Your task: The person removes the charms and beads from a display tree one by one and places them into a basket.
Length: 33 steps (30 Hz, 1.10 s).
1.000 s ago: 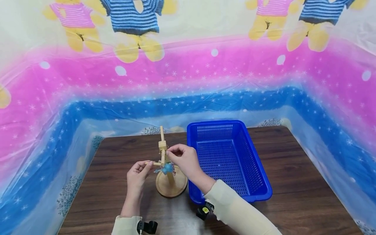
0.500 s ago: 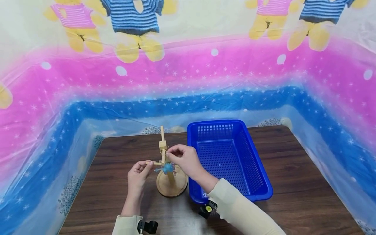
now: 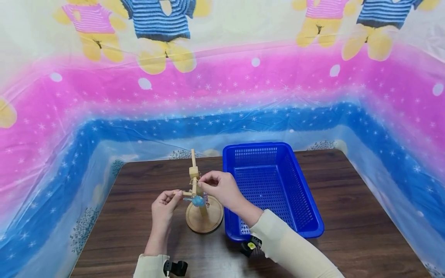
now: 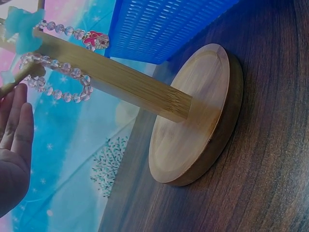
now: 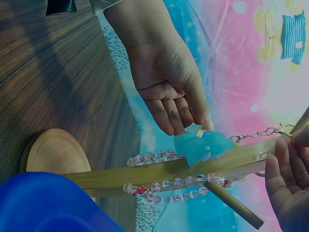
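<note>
A wooden jewelry stand with crossing pegs rises from a round base [image 3: 204, 222]; its square post [image 4: 120, 77] crosses the left wrist view. My left hand [image 3: 163, 206] pinches the end of the left peg [image 3: 182, 194]. Thumb and fingertips of my right hand [image 3: 222, 189] pinch the metal clasp of a keychain [image 5: 285, 131] beside the post's upper end. From its chain hangs a turquoise translucent charm [image 5: 205, 147]. Clear pinkish bead bracelets [image 4: 60, 94] loop the peg by my left fingers and the other side of the post. The right fingertips are partly cut off in the right wrist view.
A blue perforated plastic basket [image 3: 314, 226] stands right of the stand, close to my right forearm. Dark wood tabletop [image 3: 361, 216] lies around both. A printed cloth [image 3: 222, 92] with pink and blue bands hangs behind the table.
My right fingertips have come slightly down and nearer along the stand, and the turquoise charm hangs a little lower. My left hand keeps its hold on the peg.
</note>
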### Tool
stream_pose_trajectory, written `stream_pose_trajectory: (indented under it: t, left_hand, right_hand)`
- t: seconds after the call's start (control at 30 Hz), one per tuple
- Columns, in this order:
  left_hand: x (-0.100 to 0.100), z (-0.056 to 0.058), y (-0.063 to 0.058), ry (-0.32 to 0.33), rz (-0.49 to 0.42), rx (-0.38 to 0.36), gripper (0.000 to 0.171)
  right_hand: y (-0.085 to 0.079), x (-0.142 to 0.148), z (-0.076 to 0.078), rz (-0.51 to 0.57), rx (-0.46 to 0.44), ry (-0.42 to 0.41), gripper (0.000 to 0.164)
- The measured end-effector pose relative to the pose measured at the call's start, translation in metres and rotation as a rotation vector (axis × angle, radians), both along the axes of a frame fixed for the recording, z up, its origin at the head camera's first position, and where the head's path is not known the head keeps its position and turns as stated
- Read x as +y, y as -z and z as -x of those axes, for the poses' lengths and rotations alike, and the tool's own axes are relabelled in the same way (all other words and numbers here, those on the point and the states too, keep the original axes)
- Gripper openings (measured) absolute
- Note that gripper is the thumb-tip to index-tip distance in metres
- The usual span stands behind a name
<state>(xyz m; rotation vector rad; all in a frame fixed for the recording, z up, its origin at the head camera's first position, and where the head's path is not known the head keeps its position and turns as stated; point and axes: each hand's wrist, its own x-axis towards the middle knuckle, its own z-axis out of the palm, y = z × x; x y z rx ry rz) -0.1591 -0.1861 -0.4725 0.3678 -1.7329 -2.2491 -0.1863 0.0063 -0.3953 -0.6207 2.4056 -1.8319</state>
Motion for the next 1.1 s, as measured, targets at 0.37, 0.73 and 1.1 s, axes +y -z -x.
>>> stream_pose_trajectory:
  t: [0.37, 0.73, 1.1]
  left_hand:
    - [0.001, 0.0, 0.002, 0.002, -0.007, 0.025, 0.029]
    - [0.001, -0.001, 0.002, 0.014, -0.014, 0.054, 0.027]
    - [0.0, -0.001, -0.001, 0.008, 0.027, 0.018, 0.021]
  right_hand:
    - [-0.004, 0.005, 0.001, -0.021, 0.003, -0.059, 0.009]
    - [-0.011, 0.01, -0.001, -0.047, 0.0, -0.132, 0.01]
    - [-0.013, 0.013, -0.004, -0.039, 0.033, -0.181, 0.01]
